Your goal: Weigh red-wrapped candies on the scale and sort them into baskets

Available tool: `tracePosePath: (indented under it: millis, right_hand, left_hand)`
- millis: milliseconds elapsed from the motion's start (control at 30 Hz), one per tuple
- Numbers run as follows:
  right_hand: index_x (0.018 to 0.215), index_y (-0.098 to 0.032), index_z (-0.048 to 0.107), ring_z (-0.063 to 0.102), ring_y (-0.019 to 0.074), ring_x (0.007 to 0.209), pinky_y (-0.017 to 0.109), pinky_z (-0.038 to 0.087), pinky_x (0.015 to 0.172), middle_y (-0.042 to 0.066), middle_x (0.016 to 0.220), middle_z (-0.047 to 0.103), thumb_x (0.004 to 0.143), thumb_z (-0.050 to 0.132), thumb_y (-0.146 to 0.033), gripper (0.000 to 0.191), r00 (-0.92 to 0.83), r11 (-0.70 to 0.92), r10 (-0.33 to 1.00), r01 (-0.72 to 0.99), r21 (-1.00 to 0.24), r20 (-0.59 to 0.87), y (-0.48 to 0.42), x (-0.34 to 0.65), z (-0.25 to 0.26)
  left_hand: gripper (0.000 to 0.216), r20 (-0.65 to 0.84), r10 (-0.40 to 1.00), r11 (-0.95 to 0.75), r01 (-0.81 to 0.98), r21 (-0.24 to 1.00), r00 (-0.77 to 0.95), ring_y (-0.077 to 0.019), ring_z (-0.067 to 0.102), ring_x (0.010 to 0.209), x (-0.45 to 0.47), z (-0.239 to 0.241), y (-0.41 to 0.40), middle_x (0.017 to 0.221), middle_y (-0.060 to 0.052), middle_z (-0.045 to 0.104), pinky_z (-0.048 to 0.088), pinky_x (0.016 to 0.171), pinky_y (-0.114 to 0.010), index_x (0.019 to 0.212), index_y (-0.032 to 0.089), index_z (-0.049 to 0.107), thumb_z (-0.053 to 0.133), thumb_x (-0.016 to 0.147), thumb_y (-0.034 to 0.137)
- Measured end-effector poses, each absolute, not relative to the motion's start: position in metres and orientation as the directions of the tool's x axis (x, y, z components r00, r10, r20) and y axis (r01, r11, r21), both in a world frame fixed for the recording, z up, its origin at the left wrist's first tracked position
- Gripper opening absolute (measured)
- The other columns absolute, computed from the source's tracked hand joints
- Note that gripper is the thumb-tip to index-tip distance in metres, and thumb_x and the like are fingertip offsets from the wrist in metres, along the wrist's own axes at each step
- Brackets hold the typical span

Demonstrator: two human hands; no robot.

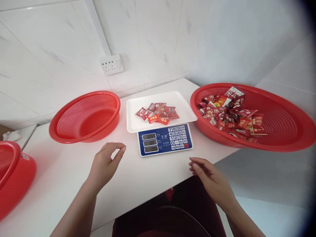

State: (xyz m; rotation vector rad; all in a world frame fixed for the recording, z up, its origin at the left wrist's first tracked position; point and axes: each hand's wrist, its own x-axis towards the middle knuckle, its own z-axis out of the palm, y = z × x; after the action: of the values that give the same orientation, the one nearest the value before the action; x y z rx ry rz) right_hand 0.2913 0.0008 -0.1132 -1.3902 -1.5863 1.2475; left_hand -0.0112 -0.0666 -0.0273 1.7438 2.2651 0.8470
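Observation:
A digital scale (165, 141) with a blue keypad panel sits on the white table. Several red candy packets (158, 112) lie in a loose group on its white weighing tray (138, 125). My left hand (106, 163) is at the scale's left, just above the table, thumb and index finger apart and nothing between them. On the near right, by the table's front edge, my right hand (209, 177) hangs with loosely bent fingers and holds nothing. Neither hand touches the scale. At the right stands a red perforated basket (283, 108) with many wrapped candies (229, 113) heaped inside.
A red basket (84, 113) with nothing in it stands left of the scale. Another red basket (19, 177) is cut off by the left edge of view. A socket (112, 65) is on the tiled wall behind. The table's front edge (158, 196) runs close to my body.

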Motion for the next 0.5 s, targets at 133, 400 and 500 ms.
tracePosePath:
  millis: [133, 400, 500]
  right_hand:
    - [0.100, -0.019, 0.061, 0.065, 0.0185, 0.075, 0.032, 0.056, 0.071, 0.007, 0.086, 0.067, 0.077, 0.052, -0.056, 0.045, -0.176, -0.059, 0.977, 0.312, -0.948, -0.119, 0.000, 0.293, -0.111]
    - [0.098, -0.019, 0.062, 0.066, 0.0198, 0.074, 0.034, 0.055, 0.073, 0.007, 0.085, 0.067, 0.076, 0.053, -0.057, 0.045, -0.182, -0.072, 0.974, 0.310, -0.948, -0.133, 0.001, 0.291, -0.103]
    - [0.099, -0.019, 0.061, 0.066, 0.0203, 0.077, 0.035, 0.055, 0.074, 0.007, 0.087, 0.067, 0.077, 0.052, -0.058, 0.046, -0.216, -0.052, 0.969, 0.285, -0.957, -0.117, 0.001, 0.287, -0.101]
  left_hand:
    - [0.015, 0.203, 0.939, 0.135, 0.839, 0.526, -0.279, -0.0163, 0.060, 0.084, -0.011, -0.030, -0.063, 0.092, 0.000, 0.066, 0.044, 0.049, -0.019, 0.088, 0.026, 0.061, 0.050, 0.085, 0.034]
    - [0.017, 0.282, 0.959, -0.140, 0.893, 0.429, 0.015, -0.0197, 0.058, 0.092, 0.009, -0.020, -0.010, 0.093, -0.003, 0.067, 0.049, 0.077, -0.032, 0.094, 0.023, 0.063, 0.047, 0.088, 0.027]
    - [0.022, 0.255, 0.949, -0.250, 0.931, 0.265, 0.182, -0.0211, 0.054, 0.101, 0.023, -0.012, 0.034, 0.102, -0.004, 0.065, 0.045, 0.086, -0.036, 0.103, 0.022, 0.061, 0.045, 0.088, 0.019]
